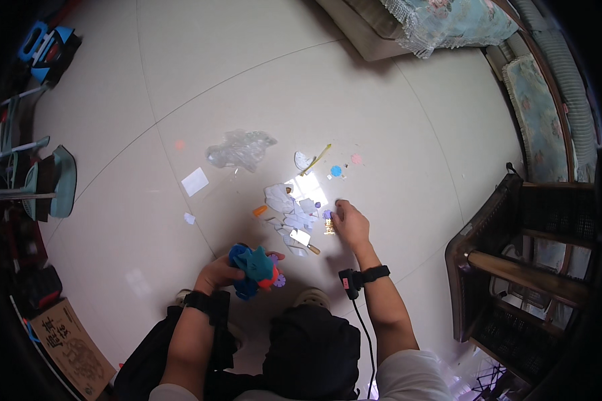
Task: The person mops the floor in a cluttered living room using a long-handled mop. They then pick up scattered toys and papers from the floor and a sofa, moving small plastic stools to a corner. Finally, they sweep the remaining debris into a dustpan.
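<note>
My left hand (218,274) holds a cluster of toys in front of my knees. In the cluster are a teal star-shaped piece (253,263), dark blue parts (244,288), a red-orange piece (268,278) and purple notched discs (279,279). Down at the floor, my right hand (352,224) has its fingers bent beside a purple disc (327,214); whether they grip it is unclear. Left of that hand lie crumpled white paper (279,197), pale paper strips (299,218), a small cleaver (301,237) with a wooden handle, and an orange piece (260,210).
Farther off lie a clear plastic bag (243,149), a white paper square (195,181), a yellow strip (316,159), a blue disc (336,171) and a pink disc (356,159). A dark wooden chair (456,280) stands right, a cardboard box (72,348) lower left, a sofa (366,42) above.
</note>
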A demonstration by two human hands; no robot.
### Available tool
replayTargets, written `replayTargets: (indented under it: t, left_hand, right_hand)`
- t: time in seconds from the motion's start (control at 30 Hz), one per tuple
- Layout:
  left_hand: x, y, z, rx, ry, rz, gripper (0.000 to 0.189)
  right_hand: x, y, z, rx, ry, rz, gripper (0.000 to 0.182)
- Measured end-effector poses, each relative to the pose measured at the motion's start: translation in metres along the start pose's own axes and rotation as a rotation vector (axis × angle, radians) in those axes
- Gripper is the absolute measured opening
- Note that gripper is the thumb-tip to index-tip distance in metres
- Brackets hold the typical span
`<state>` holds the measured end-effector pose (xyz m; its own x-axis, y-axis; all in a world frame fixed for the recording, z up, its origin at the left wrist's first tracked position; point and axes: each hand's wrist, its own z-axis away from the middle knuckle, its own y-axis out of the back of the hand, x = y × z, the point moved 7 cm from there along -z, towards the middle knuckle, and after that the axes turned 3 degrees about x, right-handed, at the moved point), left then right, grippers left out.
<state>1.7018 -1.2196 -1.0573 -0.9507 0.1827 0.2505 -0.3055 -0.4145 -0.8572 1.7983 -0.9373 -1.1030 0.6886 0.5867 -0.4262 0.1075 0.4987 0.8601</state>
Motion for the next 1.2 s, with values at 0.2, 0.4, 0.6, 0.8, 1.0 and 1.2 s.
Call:
replayTargets:
  t: [0.2,0.4,0.6,0.8,1.0,1.2]
  left_hand:
    - [0.003,-0.01,-0.002,0.012,-0.009,-0.026,0.071]
    - [0.001,-0.006,-0.001,-0.003,0.002,-0.026,0.072]
    - [-0.003,0.002,-0.001,0.043,-0.001,-0.062,0.071]
    - [0.002,-0.006,0.001,0.018,-0.022,-0.058,0.073]
    - [0.008,-0.021,-0.002,-0.034,0.019,-0.021,0.077]
    - [0.011,-0.015,0.003,0.001,-0.034,-0.045,0.078]
  right_hand:
    - [-0.012,-0.014,0.007,-0.011,0.065,0.091,0.035]
    - [-0.012,-0.02,0.01,-0.049,0.043,0.085,0.036]
    - [-0.022,-0.016,0.012,-0.088,0.169,-0.033,0.021]
    - [-0.003,-0.007,0.023,-0.429,-0.263,-1.601,0.009]
    - [0.02,-0.002,-0.024,-0.14,-0.276,-1.069,0.015]
    - [-0.014,0.019,-0.082,0.123,-0.004,0.058,0.033]
